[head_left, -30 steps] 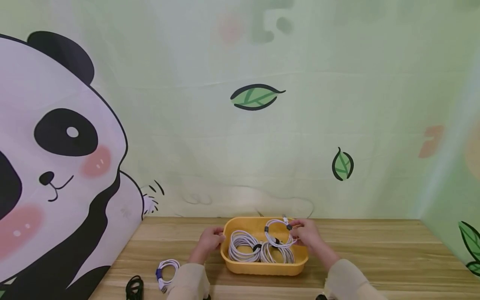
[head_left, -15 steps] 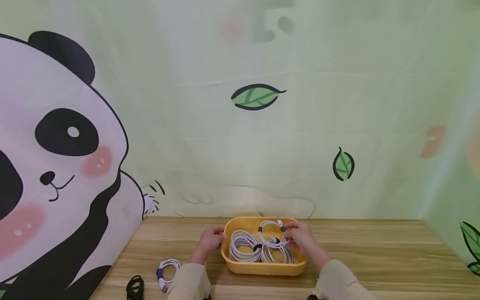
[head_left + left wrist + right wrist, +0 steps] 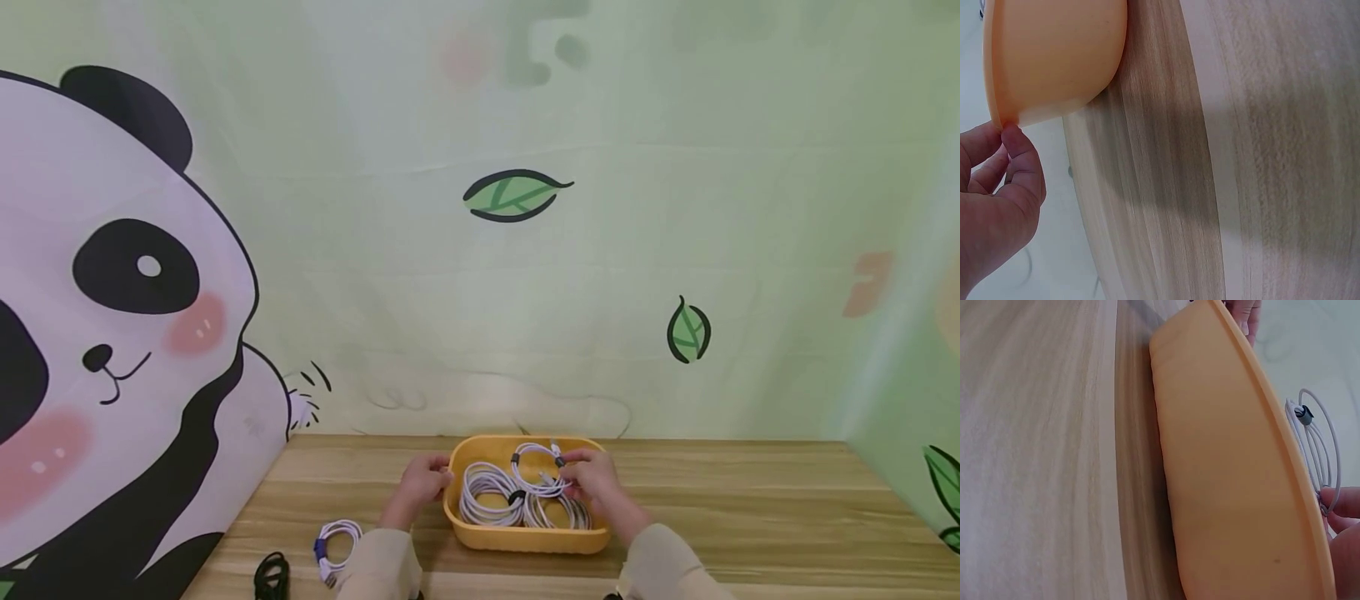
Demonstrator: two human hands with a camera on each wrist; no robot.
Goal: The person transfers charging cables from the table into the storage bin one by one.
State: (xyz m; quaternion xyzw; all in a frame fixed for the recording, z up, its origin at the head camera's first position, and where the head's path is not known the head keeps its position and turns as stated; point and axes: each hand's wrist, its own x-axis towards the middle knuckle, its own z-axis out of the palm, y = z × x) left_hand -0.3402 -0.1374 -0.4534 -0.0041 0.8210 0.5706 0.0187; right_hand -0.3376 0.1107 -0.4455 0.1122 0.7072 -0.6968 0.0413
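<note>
My left hand pinches the left rim of a yellow plastic basket; in the left wrist view its thumb and finger meet on the basket's edge. On the basket's right side my right hand holds a small coiled white cable with dark ties by its right side. In the right wrist view that cable rises above the basket rim, with fingertips on its lower part. Two larger white cable coils with black ties lie side by side in the basket, the right one partly covered by the small coil.
On the wooden table, left of the basket, lies a white cable coil with a blue tie. A black cable bundle sits nearer the front edge, cut off by the frame. Behind stands a fabric backdrop with a printed panda.
My right hand has moved left and slightly down, carrying the small white cable coil further over the basket's middle. The left hand has stayed at the left rim.
</note>
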